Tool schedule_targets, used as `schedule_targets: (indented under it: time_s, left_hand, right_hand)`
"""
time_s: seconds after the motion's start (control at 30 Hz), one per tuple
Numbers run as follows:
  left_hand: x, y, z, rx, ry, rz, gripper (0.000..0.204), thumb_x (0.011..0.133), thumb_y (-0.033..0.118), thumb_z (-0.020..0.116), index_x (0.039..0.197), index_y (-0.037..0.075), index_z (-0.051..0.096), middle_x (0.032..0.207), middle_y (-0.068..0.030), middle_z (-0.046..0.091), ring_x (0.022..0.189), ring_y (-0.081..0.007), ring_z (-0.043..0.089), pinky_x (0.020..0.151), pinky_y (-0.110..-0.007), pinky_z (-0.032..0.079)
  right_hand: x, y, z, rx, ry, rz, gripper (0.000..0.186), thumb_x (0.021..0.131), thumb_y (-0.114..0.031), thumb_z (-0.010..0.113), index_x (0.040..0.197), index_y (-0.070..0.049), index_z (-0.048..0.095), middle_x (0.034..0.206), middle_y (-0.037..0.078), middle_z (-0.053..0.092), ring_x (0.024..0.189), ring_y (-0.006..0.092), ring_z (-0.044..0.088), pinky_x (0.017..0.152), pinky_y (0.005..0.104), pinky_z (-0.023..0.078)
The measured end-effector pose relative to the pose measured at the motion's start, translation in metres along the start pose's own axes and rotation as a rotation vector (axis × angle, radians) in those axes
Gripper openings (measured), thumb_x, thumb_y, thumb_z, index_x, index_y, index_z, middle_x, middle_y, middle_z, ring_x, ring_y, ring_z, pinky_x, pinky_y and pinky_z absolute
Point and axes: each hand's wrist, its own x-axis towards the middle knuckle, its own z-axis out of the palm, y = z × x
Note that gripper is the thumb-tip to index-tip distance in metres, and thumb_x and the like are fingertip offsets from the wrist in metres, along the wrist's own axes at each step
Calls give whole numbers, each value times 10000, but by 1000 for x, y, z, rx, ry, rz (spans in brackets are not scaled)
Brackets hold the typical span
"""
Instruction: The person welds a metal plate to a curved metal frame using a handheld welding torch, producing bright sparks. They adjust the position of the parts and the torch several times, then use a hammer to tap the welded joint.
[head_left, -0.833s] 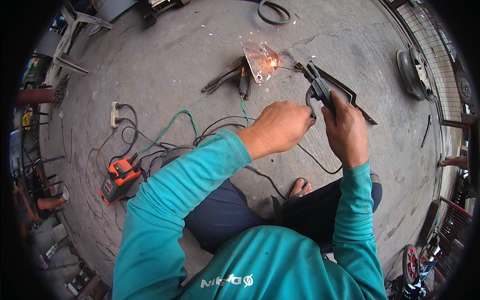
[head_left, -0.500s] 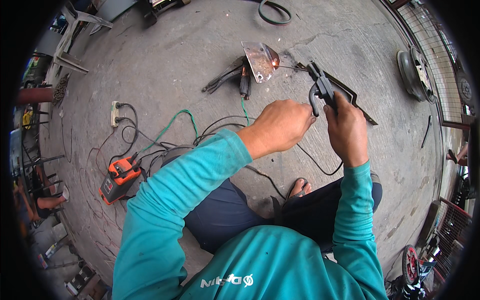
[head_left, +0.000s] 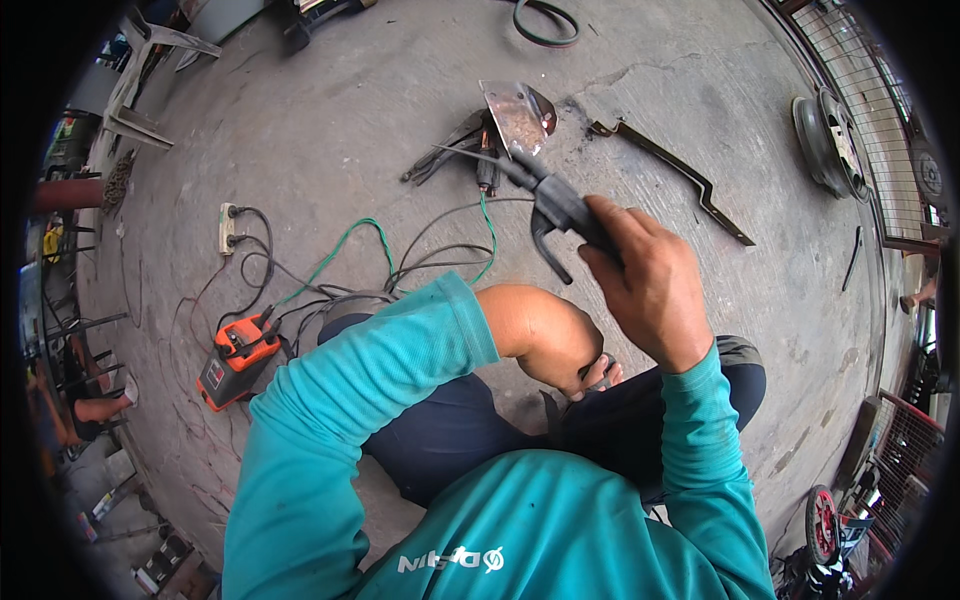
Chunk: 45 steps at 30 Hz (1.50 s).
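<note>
My right hand is closed around the handle of a black welding electrode holder. A thin electrode sticks out of its jaws toward the left, over a ground clamp. Just beyond the holder, a bent metal plate with holes stands tilted at the clamp; I see no glow on it. My left hand hangs low between my knees, close to my sandaled foot. Its fingers are turned down and hidden, so what it holds, if anything, does not show.
A bent flat bar lies right of the plate. An orange and black welding machine sits at left, with cables and a green wire running from it. A power strip, a wheel rim and a black rubber loop are around.
The electrode holder has swung left and nearer to me, its rod leaving the plate. The bright glow there is gone. My left hand has dropped toward my foot.
</note>
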Motion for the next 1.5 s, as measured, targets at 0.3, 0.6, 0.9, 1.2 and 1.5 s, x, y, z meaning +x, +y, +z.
schedule_targets:
  time_s: [0.3, 0.6, 0.9, 1.2, 1.5]
  left_hand:
    - [-8, -28, -18, -44, 1021, -305, 410, 994, 360, 640, 955, -45, 695, 865, -271, 707, 858, -475, 692, 778, -548, 533]
    - [12, -38, -17, -69, 1138, -277, 392, 1001, 340, 666, 935, -46, 676, 839, -269, 701, 836, -465, 698, 754, -539, 533]
    - [14, -43, -16, -52, 1111, -293, 398, 1006, 354, 658, 919, -33, 684, 808, -260, 696, 813, -463, 698, 745, -544, 533]
    - [16, -47, -16, -34, 1113, -295, 413, 1011, 362, 650, 911, -37, 685, 804, -260, 697, 804, -461, 700, 747, -545, 536]
    - [15, -47, -15, -20, 1111, -291, 414, 1015, 355, 646, 916, -45, 684, 804, -259, 701, 806, -455, 707, 748, -540, 541]
  right_hand:
    - [1, 48, -15, -91, 158, 207, 445, 945, -164, 677, 1351, 12, 622, 1062, 232, 711, 968, 431, 698, 821, 497, 549]
    - [2, 53, -6, -140, 124, 235, 431, 932, -180, 664, 1325, -4, 636, 1015, 223, 714, 950, 422, 704, 803, 510, 549]
    - [2, 59, 0, -151, 126, 207, 389, 927, -169, 661, 1280, -8, 641, 974, 219, 705, 927, 432, 692, 791, 519, 539]
    - [5, 60, 3, -150, 121, 200, 391, 922, -169, 669, 1275, -3, 641, 967, 224, 705, 921, 431, 692, 790, 523, 539]
    - [4, 61, 3, -159, 126, 195, 393, 920, -168, 672, 1275, -2, 644, 968, 222, 706, 924, 431, 693, 791, 523, 540]
